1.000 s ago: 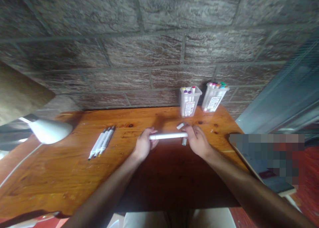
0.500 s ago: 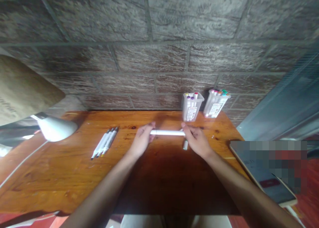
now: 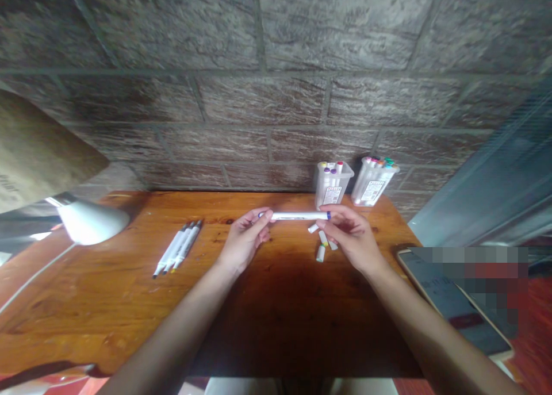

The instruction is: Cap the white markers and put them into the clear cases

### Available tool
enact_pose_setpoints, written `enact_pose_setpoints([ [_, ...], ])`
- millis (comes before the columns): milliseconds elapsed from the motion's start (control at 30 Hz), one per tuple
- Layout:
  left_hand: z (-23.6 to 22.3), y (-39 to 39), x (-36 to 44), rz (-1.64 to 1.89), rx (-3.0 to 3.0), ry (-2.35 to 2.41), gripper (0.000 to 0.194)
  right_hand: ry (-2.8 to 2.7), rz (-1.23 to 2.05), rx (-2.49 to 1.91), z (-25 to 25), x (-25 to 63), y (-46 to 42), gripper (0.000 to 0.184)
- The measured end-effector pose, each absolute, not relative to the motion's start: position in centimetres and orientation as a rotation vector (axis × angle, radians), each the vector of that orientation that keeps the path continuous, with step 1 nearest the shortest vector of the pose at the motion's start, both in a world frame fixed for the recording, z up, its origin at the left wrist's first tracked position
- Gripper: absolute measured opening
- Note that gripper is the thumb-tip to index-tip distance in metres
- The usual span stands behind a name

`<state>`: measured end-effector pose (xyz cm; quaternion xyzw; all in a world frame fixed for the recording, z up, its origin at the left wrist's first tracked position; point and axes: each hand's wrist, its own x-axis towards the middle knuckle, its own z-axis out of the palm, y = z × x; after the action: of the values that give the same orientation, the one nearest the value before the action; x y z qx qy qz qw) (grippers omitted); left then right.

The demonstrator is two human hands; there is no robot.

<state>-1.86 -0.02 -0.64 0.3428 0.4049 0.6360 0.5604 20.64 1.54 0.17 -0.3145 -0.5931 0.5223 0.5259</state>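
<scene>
A white marker (image 3: 297, 215) with blue-purple ends lies level between my hands, above the table. My left hand (image 3: 245, 237) is closed around its left end, thumb on top. At the other end my right hand (image 3: 351, 234) has its index finger above the marker and its thumb just below, closed on it. Beneath my right hand are several short white caps, one of them greenish (image 3: 320, 253), partly hidden by the fingers. Off to the left, three white markers with dark ends (image 3: 177, 248) lie side by side on the table.
Two clear plastic boxes of markers, a nearer one (image 3: 331, 188) and a fuller one (image 3: 374, 182), stand against the brick wall. A white lamp base (image 3: 92, 219) is at the left. A tablet (image 3: 457, 303) lies at the right edge of the wooden table (image 3: 107, 303).
The marker has risen slightly and turned so its printing and blue-purple ends show. My right hand has shifted right and opened its grip a little, revealing more caps beneath.
</scene>
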Motion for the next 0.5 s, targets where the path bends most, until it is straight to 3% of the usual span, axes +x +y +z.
enact_pose_setpoints([
  [200,-1.01,-0.04,-1.8,1.335,0.761,1.027,0.049,-1.492,1.234,-0.718,0.22,20.33,1.0,0.026],
  [500,-0.9,0.03,-1.79,1.413,0.771,0.976,0.042,-1.465,1.257,-0.695,0.57,20.38,0.96,0.023],
])
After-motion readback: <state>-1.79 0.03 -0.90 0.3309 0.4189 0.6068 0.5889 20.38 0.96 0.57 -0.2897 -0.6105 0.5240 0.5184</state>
